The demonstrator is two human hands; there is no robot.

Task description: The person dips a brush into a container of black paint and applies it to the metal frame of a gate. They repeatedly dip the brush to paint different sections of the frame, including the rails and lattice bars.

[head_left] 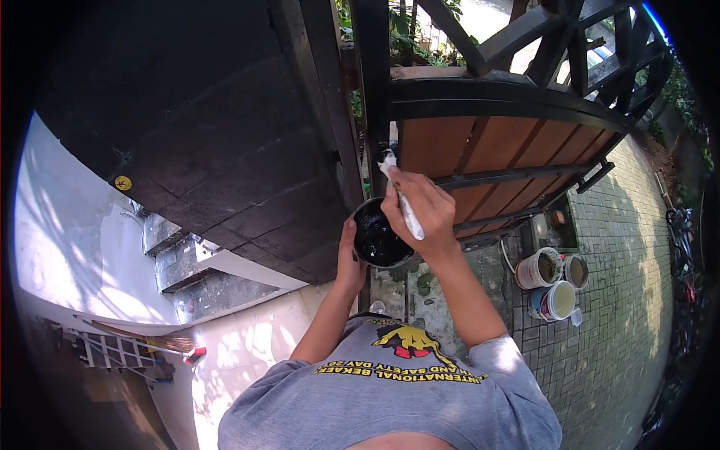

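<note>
Left hand [349,251] cups the bowl [390,265] of black liquid [375,234] beside the gate post [375,90]; right hand [426,206] pinches a white-handled brush [411,216], its tip perhaps touching the post; a slackened left grip could tip liquid onto the ground [439,300]

Dressed in a grey, short-sleeved T-shirt [352,405] with a printed front.
Carries bold yellow capitals [420,373] edged in black, reading "INTERNATIONAL BEKAER…" and "…TH AND SAFETY DAY 20…", partly lost in folds; below them, shows a yellow emblem [411,339] with black and red parts.
</note>
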